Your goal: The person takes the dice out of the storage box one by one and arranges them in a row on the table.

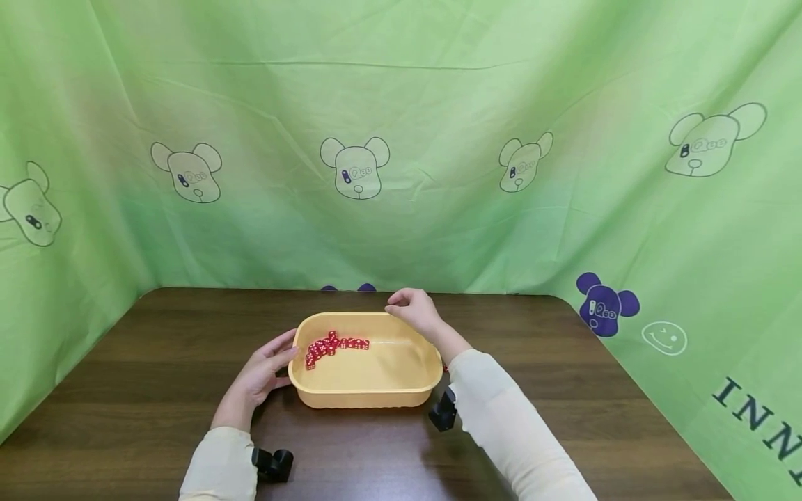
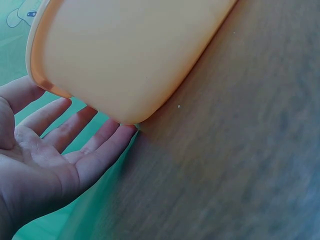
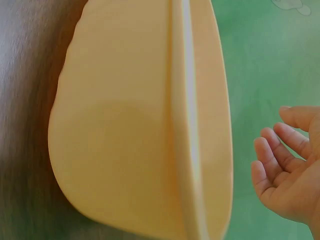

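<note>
While left hand [image 1: 262, 372], fingers spread, touched yellow tub [image 1: 388, 369] at lower centre, right hand [image 1: 416, 312] hung empty near tub, loosely curled. Red dice [image 1: 331, 345] inside, left. Probably dice-handling step; next likely needed fine pinch.

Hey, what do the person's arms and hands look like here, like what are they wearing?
The left hand and right hand are ungloved. Plain cream sleeves cover the forearms, with a small, blocky black device at each wrist. No cables show.

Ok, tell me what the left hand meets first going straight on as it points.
The yellow tub, at its left end; the left hand appears to touch it there, though depth is unclear.
</note>
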The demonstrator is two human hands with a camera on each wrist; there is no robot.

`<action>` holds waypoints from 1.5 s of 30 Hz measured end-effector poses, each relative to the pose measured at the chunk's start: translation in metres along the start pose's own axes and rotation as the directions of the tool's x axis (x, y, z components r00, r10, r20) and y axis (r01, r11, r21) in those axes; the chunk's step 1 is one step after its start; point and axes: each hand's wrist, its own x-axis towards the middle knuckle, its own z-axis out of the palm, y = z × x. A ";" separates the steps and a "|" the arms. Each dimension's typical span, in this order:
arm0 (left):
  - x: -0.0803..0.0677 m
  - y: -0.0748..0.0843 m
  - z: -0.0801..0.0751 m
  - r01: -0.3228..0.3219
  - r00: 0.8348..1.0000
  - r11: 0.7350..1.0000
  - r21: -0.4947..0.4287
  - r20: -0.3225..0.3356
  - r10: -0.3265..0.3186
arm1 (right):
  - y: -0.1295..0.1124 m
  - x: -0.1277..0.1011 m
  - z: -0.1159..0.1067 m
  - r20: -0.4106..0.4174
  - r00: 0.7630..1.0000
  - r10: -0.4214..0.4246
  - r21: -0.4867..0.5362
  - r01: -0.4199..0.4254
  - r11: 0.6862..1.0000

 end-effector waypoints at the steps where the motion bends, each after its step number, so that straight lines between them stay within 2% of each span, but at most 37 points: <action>1: 0.000 0.000 0.000 -0.001 1.000 1.000 -0.002 -0.001 0.001 | -0.001 0.000 0.003 0.003 1.000 -0.001 0.000 0.001 1.000; 9: 0.000 0.000 0.001 0.005 1.000 1.000 -0.009 0.000 -0.005 | 0.000 -0.001 0.025 0.032 0.999 0.027 0.046 -0.028 0.999; 22: 0.000 0.000 0.000 0.008 1.000 1.000 -0.007 -0.011 -0.008 | 0.007 -0.005 0.047 0.066 0.996 0.056 0.095 -0.063 0.994; 23: 0.000 0.000 0.000 0.007 1.000 1.000 -0.008 -0.011 -0.007 | 0.012 -0.003 0.050 0.069 0.996 0.052 0.103 -0.059 0.993; 24: 0.000 0.000 0.000 0.007 1.000 1.000 -0.008 -0.010 -0.007 | 0.021 0.001 0.054 0.063 0.998 0.009 0.120 -0.016 0.993; 26: 0.000 0.000 0.000 0.005 1.000 1.000 -0.010 -0.010 -0.005 | 0.040 0.010 0.062 0.075 0.997 -0.001 0.135 -0.009 0.991; 27: 0.000 0.000 0.000 0.005 1.000 1.000 -0.010 -0.008 -0.005 | 0.055 0.018 0.069 0.069 0.997 -0.038 0.144 0.027 0.989; 30: 0.000 0.000 0.000 0.005 1.000 1.000 -0.011 -0.004 -0.005 | 0.097 0.040 0.088 0.066 0.996 -0.060 0.120 0.052 0.991; 31: 0.000 0.000 0.000 0.005 1.000 1.000 -0.011 -0.002 -0.005 | 0.107 0.045 0.094 0.069 0.997 -0.033 0.103 0.026 0.994; 33: 0.000 0.000 0.000 0.007 1.000 1.000 -0.011 -0.001 -0.007 | 0.132 0.058 0.105 0.048 0.998 -0.051 0.081 0.047 0.996; 35: 0.000 0.000 -0.001 0.006 1.000 1.000 -0.010 -0.002 -0.006 | 0.147 0.066 0.110 0.050 0.998 -0.033 0.087 0.029 0.996; 40: 0.000 0.000 -0.001 0.003 1.000 1.000 -0.013 -0.007 -0.003 | 0.152 0.066 0.114 0.049 0.998 -0.039 0.070 0.036 0.997; 43: 0.000 0.000 -0.001 0.004 1.000 1.000 -0.012 -0.005 -0.004 | 0.146 0.059 0.111 0.050 0.993 -0.104 0.114 0.098 0.989; 45: 0.000 0.000 0.000 0.003 1.000 1.000 -0.008 -0.004 -0.003 | 0.133 0.052 0.107 0.061 0.996 -0.057 0.115 0.050 0.992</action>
